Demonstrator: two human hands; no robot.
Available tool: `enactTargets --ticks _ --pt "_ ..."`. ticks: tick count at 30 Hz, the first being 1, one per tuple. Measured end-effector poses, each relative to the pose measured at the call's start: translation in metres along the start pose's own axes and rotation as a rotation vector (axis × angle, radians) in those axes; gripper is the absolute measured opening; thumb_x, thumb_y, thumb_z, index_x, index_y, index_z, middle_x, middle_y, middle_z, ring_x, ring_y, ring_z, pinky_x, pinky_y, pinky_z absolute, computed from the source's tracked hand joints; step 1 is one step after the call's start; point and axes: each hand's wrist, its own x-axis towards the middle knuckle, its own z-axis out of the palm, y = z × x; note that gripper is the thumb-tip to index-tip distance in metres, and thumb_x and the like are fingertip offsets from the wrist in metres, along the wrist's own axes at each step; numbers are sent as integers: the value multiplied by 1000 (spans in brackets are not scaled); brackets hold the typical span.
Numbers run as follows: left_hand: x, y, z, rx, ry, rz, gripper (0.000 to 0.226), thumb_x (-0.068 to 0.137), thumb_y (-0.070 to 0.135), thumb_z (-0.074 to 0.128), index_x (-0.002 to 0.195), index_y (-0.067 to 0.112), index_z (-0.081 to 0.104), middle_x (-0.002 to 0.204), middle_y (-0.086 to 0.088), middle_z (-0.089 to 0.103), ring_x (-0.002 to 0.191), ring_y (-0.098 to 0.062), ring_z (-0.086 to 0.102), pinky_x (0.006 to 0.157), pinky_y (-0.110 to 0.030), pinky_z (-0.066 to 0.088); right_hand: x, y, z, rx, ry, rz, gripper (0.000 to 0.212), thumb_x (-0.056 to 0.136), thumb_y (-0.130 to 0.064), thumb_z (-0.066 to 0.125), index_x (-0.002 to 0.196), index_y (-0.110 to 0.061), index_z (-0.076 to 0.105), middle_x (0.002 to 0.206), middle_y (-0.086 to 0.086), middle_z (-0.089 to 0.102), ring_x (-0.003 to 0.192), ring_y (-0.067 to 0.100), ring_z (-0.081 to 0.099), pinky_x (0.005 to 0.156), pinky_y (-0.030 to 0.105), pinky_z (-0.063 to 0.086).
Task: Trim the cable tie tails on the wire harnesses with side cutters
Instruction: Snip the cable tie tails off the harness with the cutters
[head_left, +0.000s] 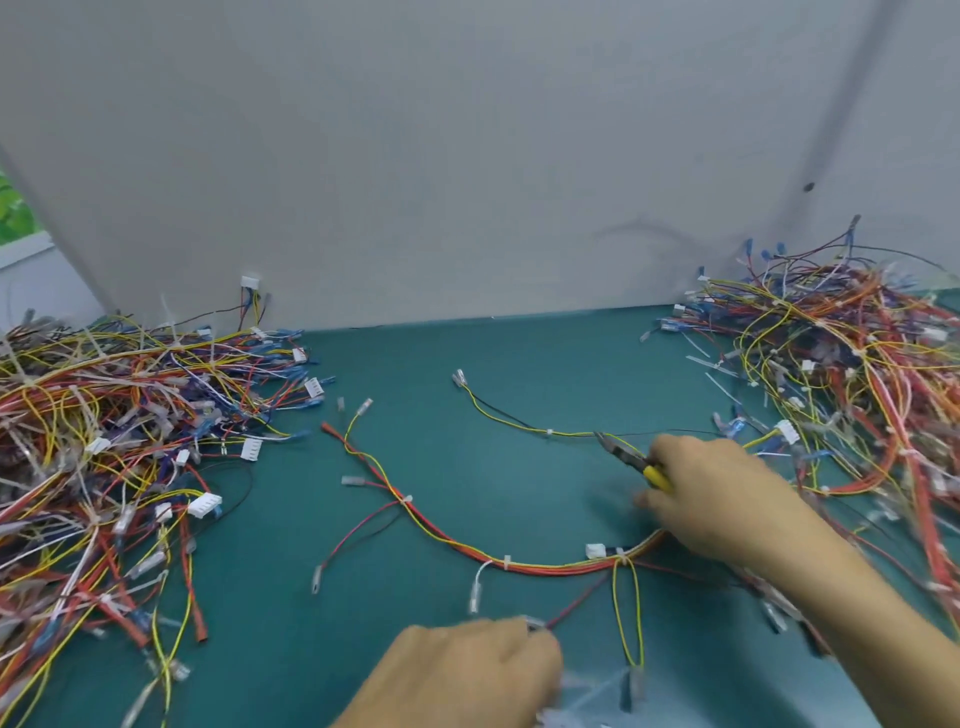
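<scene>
1. Grip first: right hand (727, 499) is wrapped round the yellow-handled steel side cutters (631, 460), fingers curled on the handles, nose pointing up-left. The jaws are too small and dark for me to call them apart or closed.
2. Left hand (467, 670) sits low at the near edge, fingers curled, all blur. A red lead runs right up to it, but I honestly cannot tell if it's pinching it.
3. Cutter tips are right at a thin yellow-and-black wire branch (509, 421), just right of a small white nylon cable tie (549, 432). That branch looks like part of the loose red, orange and yellow wire harness (452, 540) spread across the middle, which has more white ties along its trunk.
4. How I'd do it: lay the flat side of the jaws flush on the tie head, check that only the tail sits between them, then squeeze. Wires touch every tie, so a nick is the risk.
5. Room: plenty of bare teal bench mat (415, 364) between harness and pale grey back panel (467, 182). A tangled multicoloured harness pile (104, 441) hems in the left, and another heap of harnesses (857, 389) crowds the right forearm, so I'd swing inward, not out.
</scene>
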Motion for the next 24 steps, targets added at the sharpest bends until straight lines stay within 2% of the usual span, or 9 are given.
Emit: enactTargets --ticks 1,3,6,8,11,15,18,20,24 --pt "-4 2 7 -30 -76 8 14 80 35 51 71 28 42 53 6 26 62 -8 57 38 -14 16 -4 2 3 -9 -13 12 29 88 -48 53 100 -22 50 90 6 52 95 33 58 68 33 40" --pt "-9 3 18 60 -71 142 28 61 44 67 62 25 46 54 10 38 48 -5 48 37 -13 24 -10 1 7 -28 -14 21 31 88 -51 53 100 -23 49 88 5 47 97 32 58 68 33 37" --pt "-10 -1 26 210 -18 223 25 54 44 73 55 30 52 55 13 43 47 -3 46 51 -12 41 -15 -2 9 -54 30 19 30 89 -53 51 91 -23 43 81 1 39 97 30 59 66 33 34" --pt "-8 -2 30 202 -10 221 20 56 41 73 54 31 55 57 14 47 49 -4 48 64 -9 36 -17 -4 9 -81 44 11 31 89 -51 50 87 -23 39 77 0 36 97 29 60 65 33 34" --pt "-5 -6 29 74 70 121 14 61 41 61 53 31 56 55 15 50 49 -3 49 65 -8 25 -20 -8 10 -107 47 13 28 91 -46 49 86 -21 36 73 -1 32 95 28 59 65 32 34" --pt "8 -12 13 27 121 239 21 72 42 50 59 30 62 64 14 54 55 -8 55 51 -14 43 -22 -12 11 -81 66 28 14 88 -26 47 84 -20 35 68 -2 29 90 29 57 63 32 33" --pt "26 -12 -2 -42 84 -10 29 79 54 48 77 31 65 82 16 56 79 -6 58 64 -17 44 -20 -13 12 -13 54 50 15 84 -19 46 81 -20 31 69 -2 30 88 31 55 61 33 31" --pt "33 -20 1 19 177 -221 39 88 64 36 96 30 55 100 13 50 102 -8 53 79 -25 43 -19 -14 13 10 66 57 14 83 -18 46 83 -21 32 70 -2 32 87 31 55 60 33 30" --pt "41 -40 9 46 104 -414 41 87 69 36 97 31 46 103 11 47 107 -16 53 84 -31 45 -17 -14 7 119 201 88 14 82 -23 49 91 -22 38 75 1 42 91 34 58 61 35 33"
